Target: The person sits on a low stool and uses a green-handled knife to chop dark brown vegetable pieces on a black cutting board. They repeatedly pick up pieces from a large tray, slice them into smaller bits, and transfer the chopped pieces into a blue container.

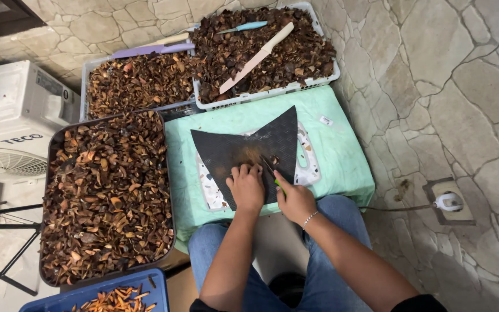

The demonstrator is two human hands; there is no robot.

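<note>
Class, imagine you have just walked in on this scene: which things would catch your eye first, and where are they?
First, the big dark tray of brown dried pieces at the left, with two more crates of them at the top. In the middle, the left hand presses something small on a black mat while the right hand cuts with a green-handled knife.

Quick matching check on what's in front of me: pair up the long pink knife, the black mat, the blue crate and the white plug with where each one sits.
Things:
1. pink knife
2. black mat
3. blue crate
4. white plug

Places:
A. under both hands, on the green-covered stand
B. floor socket, far right
C. lying across the chips in the white basket
D. bottom edge, holding orange strips

Pairs: 1-C, 2-A, 3-D, 4-B
</note>
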